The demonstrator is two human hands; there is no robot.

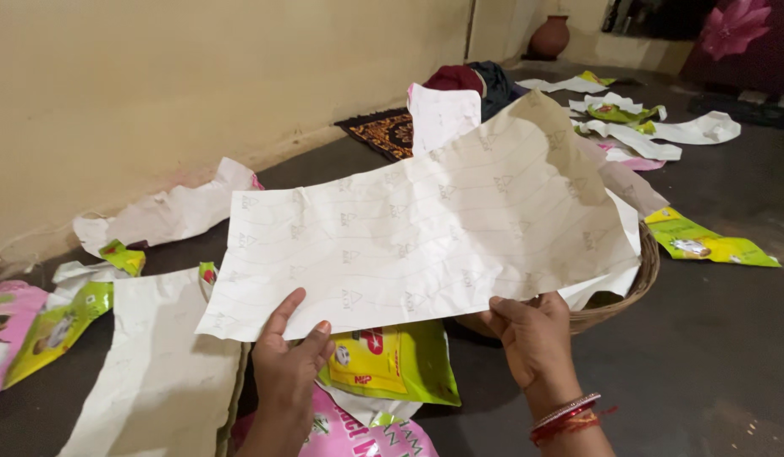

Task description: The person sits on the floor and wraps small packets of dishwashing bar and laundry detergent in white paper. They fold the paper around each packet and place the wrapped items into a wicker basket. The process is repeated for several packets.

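Both hands rise from the bottom edge of the frame, palms turned toward the camera's side and fingers pointing up. The left hand, at lower centre-left, pinches the lower edge of a large white sheet, with thumb and forefinger spread across its face. The right hand, at lower centre-right, grips the same edge with the thumb on top and the fingers curled beneath; red bangles circle its wrist. Both grasps are closed on the sheet. The sheet is one piece, creased, faintly patterned, held nearly flat and slanting up toward the upper right of the frame, so that most of it lies above and beyond the two grips. Behind its right end sits one woven basket, with more white sheets in it, their count not readable. Below the sheet, between the hands, lies one yellow-green packet; a pink packet shows at the bottom edge. A long white strip lies at lower left. Further packets and white scraps are scattered over the dark floor at left and upper right, too many and overlapped to count. One patterned mat lies by the wall, and one clay pot stands at the top.
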